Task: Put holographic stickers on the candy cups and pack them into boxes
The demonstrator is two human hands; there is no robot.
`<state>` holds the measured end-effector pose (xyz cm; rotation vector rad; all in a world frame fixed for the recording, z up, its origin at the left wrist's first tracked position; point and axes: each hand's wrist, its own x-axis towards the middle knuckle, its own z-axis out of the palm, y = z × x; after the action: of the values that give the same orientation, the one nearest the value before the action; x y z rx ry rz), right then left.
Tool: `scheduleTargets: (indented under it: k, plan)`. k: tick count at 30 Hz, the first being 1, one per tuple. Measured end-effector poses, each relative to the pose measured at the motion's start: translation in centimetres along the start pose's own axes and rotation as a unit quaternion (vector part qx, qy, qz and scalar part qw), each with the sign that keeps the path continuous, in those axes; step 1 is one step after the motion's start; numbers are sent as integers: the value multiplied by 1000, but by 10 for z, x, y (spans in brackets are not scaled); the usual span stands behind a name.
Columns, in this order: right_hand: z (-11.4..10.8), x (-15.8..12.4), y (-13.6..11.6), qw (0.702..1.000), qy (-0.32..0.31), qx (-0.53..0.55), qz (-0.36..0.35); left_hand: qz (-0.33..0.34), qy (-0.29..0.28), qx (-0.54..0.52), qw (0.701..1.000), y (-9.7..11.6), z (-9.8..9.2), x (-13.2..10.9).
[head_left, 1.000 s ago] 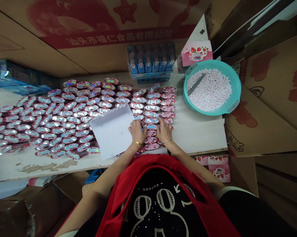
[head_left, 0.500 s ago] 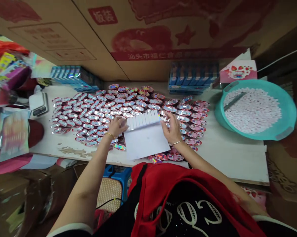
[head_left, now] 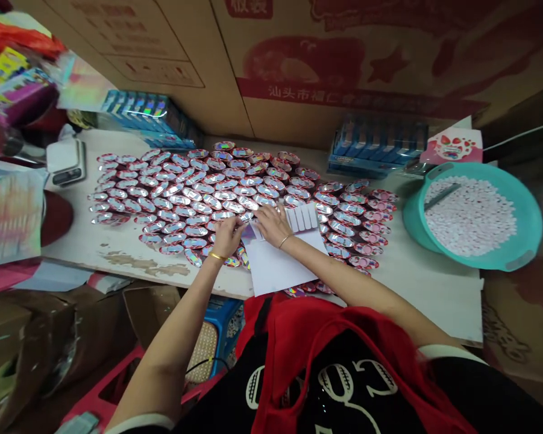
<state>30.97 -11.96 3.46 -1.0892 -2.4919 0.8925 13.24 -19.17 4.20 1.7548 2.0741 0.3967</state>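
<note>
A white card sheet lies tilted in front of me, on top of some small shiny packs. Along its far edge runs a white strip with a row of rounded tabs or slots. My right hand rests across the left part of this strip, fingers stretched out and hiding what is beneath. Beside it, my left hand is closed in a pinch at the card's left corner; the fingertips' exact grip is small and partly hidden. Oval shiny packs with red edges stand in rows around both hands.
A turquoise tub of small white pieces, with a grey flat tool in it, stands right. Blue boxes and more blue boxes line the back before large cartons. A small scale sits left.
My right hand has moved left from the strip's right end onto its left part. My left hand has stayed by the left corner and its fingers have drawn together. The view has shifted slightly.
</note>
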Motion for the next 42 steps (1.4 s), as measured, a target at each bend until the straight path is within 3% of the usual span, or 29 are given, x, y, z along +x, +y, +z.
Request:
scheduleTargets:
  k: [6,12,18,20,23,27,31,34,37,40,42]
  plan:
    - [-14,13,-8,997,-54,41,44,123,56,102,986,12,-17,0]
    - [-22,21,-7,991,-73,40,108,171,114,140,969,21,-5,-5]
    - [-22,23,12,986,-62,-39,148,229,69,50,970,32,-3,-44]
    - [-23,23,16,985,-56,-63,150,219,96,-8,971,35,-9,-46]
    - [-25,23,14,988,-53,-64,127,156,153,-11,976,36,-18,-28]
    - [-30,27,0,994,-60,-32,91,121,83,113,983,30,-18,9]
    - [-34,34,-7,992,-76,2,105,130,63,149,978,20,-8,20]
    - [-31,42,-5,989,-83,14,120,146,78,131,977,12,-6,12]
    - [-24,56,-3,990,-81,7,119,155,112,91,977,8,-19,-7]
    - [-26,73,1,994,-46,-7,95,114,206,6,972,19,-45,-34]
    - [-37,75,7,998,16,1,67,81,265,-68,958,37,-61,-51]
